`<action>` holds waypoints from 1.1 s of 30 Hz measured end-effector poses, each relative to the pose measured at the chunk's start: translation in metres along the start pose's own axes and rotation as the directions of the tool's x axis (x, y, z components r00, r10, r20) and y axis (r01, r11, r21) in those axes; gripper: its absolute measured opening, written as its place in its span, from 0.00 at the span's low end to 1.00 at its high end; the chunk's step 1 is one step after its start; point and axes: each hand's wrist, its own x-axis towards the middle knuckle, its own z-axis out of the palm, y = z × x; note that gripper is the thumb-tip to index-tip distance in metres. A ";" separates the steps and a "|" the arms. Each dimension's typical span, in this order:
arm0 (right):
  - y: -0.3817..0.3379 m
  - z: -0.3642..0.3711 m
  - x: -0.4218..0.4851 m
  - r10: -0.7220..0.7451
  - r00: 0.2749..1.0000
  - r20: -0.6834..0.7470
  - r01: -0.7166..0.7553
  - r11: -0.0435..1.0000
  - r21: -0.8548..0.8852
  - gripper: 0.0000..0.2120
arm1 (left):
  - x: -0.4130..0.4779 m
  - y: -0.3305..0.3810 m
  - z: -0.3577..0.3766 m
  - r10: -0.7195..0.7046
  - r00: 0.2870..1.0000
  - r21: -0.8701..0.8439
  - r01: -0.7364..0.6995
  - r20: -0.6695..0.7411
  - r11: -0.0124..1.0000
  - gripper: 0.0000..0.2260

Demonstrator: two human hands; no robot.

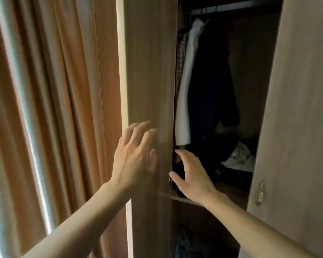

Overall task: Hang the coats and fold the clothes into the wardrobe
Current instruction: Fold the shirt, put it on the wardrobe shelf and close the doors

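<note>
Wooden wardrobe [149, 71], doors ajar. A dark coat [209, 81] and a white garment [185, 90] hang above the fingers [185, 155] of the right hand [194, 175]; crumpled pale clothes [239, 157] lie on the shelf [231, 190] to their right.

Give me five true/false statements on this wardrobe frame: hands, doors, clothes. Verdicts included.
1. The left hand is open, fingers spread, against the face of the left door. True.
2. The right hand holds a hanger. False: it holds nothing and reaches in at that door's inner edge.
3. A dark coat and a white garment hang below the rail. True.
4. The wardrobe is fully closed. False: a gap between the doors shows the inside.
5. The curtain hangs right of the wardrobe. False: the curtain is on its left.
</note>
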 end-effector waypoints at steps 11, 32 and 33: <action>-0.044 0.000 0.006 -0.024 1.000 -0.017 0.024 1.000 0.007 0.33 | -0.002 -0.033 -0.005 -0.230 0.971 -0.077 0.235 0.072 0.969 0.41; 0.018 -0.052 -0.034 0.126 0.987 -0.104 -0.124 0.992 0.025 0.34 | 0.009 0.063 0.035 0.045 0.997 -0.535 -0.006 0.059 0.845 0.35; 0.022 -0.057 -0.037 0.128 0.987 -0.099 -0.128 0.992 0.004 0.34 | 0.012 0.072 0.039 0.062 0.996 -0.531 -0.019 0.063 0.847 0.34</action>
